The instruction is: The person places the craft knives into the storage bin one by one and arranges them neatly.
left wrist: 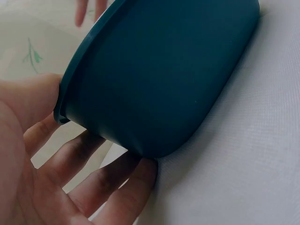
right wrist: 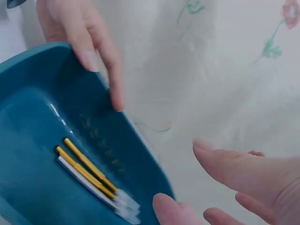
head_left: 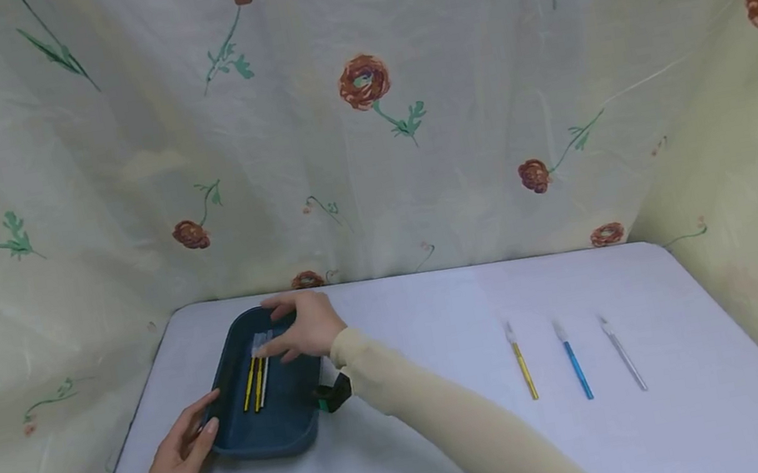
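Note:
A dark blue plastic bin point(head_left: 293, 442) stands on the left of the table. In it lie two gold craft knives point(right wrist: 89, 161) and a silver craft knife point(right wrist: 86, 180), side by side, clear caps toward the far end. My left hand point(head_left: 178, 458) touches the bin's left side, thumb and fingertips against the rim and outer wall. Over the bin's far right part is my right hand point(head_left: 307, 325), fingers spread. In the right wrist view its thumb and fingers are apart with nothing between them, beside the rim near the capped ends.
On the table's right side lie a gold craft knife point(head_left: 523, 367), a blue craft knife point(head_left: 575, 363) and a silver craft knife point(head_left: 624, 354), spaced apart, clear caps pointing away. A white cloth point(head_left: 437, 395) covers the table. Flower-printed curtains point(head_left: 453, 139) hang behind and at the sides.

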The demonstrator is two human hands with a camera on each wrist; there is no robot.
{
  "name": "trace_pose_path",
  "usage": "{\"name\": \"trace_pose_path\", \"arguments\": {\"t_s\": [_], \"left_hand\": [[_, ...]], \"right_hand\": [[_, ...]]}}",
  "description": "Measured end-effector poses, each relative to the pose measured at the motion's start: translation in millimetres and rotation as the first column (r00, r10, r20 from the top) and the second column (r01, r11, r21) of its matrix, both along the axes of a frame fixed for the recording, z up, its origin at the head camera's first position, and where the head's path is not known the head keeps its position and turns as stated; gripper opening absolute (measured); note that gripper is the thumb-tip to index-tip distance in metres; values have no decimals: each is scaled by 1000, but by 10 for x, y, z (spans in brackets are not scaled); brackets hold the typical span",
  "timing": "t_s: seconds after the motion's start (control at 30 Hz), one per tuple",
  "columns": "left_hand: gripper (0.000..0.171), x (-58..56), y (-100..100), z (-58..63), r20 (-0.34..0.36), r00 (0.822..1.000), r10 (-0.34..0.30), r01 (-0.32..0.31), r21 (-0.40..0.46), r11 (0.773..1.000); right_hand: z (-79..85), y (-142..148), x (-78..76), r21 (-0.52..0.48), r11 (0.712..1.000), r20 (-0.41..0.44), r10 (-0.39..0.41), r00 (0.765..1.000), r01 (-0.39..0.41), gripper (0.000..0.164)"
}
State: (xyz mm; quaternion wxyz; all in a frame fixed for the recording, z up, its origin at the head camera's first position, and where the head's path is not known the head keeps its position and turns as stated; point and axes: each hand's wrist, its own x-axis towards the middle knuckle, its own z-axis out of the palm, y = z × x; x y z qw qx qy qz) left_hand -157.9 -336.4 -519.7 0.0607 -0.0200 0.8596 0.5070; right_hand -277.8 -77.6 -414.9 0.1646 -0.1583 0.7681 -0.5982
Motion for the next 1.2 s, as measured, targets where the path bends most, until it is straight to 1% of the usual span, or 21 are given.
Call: {"name": "trace_pose_path", "arguments": {"t_s": [0.13, 0.3, 0.53, 0.77, 0.93, 1.03, 1.2], "left_hand": [[67, -2, 8, -1, -1, 1000, 4, -4, -6, 1000], [67, -5, 18, 1, -10, 1000, 5, -5, -11, 1000], [68, -12, 33, 8, -3, 1000, -2, 2, -9, 1000], [69, -30, 31, 18, 32, 999, -3, 3, 9, 1000], [70, -30, 25, 21, 51, 999, -1, 1, 14, 1000], [71, -23, 20, 25, 62, 998, 3, -3, 3, 1000], [72, -17, 16, 27, 92, 996, 8, -8, 4, 1000]], "right_hand": [[105, 107, 34, -22, 1000, -25, 7, 1000, -7, 74], [172, 250, 74, -45, 999, -88, 22, 996, -26, 75], [266, 466, 174, -14, 999, -176, 42, 983, -46, 77], [363, 774, 326, -37, 998, -191, 43, 981, -50, 80], [375, 1032, 403, -31, 999, -225, 17, 974, -24, 79], [352, 1188, 409, -44, 999, -253, -2, 967, -9, 79], [281, 1464, 396, -70, 998, -274, -16, 962, -4, 77]]}}
